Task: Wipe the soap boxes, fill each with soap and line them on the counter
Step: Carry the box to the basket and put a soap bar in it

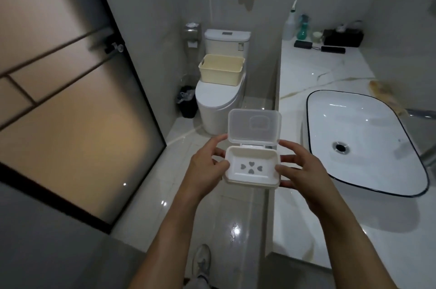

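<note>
Both hands grip one white soap box [252, 167] in the air, the left hand [205, 171] pinching its left end and the right hand [304, 171] its right end, so the box sits between the two sets of fingers with its clear lid [254, 127] standing open. Around it are a frosted glass door [70, 100] to the left, the marble counter [313, 69] with its white basin [363, 140] to the right, and a toilet [219, 100] beyond the lid. A cream basket [221, 68] rests on the toilet seat, a black bin [187, 101] stands just beside the toilet, and bottles [296, 23] stand at the counter's far end.
</note>
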### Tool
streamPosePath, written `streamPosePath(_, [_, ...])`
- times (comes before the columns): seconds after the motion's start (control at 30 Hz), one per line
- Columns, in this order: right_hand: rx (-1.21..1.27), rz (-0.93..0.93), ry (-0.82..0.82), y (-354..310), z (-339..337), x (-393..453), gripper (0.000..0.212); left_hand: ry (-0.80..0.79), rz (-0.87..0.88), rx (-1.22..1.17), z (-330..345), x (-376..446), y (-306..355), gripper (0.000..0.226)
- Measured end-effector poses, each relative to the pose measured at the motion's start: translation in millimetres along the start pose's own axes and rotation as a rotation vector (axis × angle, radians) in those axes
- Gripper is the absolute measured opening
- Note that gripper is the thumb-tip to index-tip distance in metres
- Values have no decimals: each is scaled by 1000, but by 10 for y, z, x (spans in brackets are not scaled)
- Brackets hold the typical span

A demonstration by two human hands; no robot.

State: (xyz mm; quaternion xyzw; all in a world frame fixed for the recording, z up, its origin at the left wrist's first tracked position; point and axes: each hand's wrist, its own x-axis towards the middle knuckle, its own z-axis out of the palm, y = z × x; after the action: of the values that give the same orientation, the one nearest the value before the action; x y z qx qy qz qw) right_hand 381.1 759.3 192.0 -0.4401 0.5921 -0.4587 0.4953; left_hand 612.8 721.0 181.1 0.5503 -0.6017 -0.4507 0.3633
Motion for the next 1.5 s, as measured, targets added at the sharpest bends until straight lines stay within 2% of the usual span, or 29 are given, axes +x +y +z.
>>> streamPosePath(0.3, [2,-6,152,-283,492,1140,55,-167,53,13,-471,1599,-40,66])
streamPosePath(0.63, [-47,48,181,-349,757,2262,63,-253,4,-54,-699,2831,-254,69])
streamPosePath(0.97, [4,81,38,-386,859,4073,60,-113,-23,-20,-851,4194,-398,65])
streamPosePath(1.27, [-29,104,-83,-690,757,5859,60,42,-107,-8,-802,5657,-337,67])
streamPosePath(1.5, [-120,118,-93,-759,788,6774,63,54,-144,-30,-783,6536,-483,70])
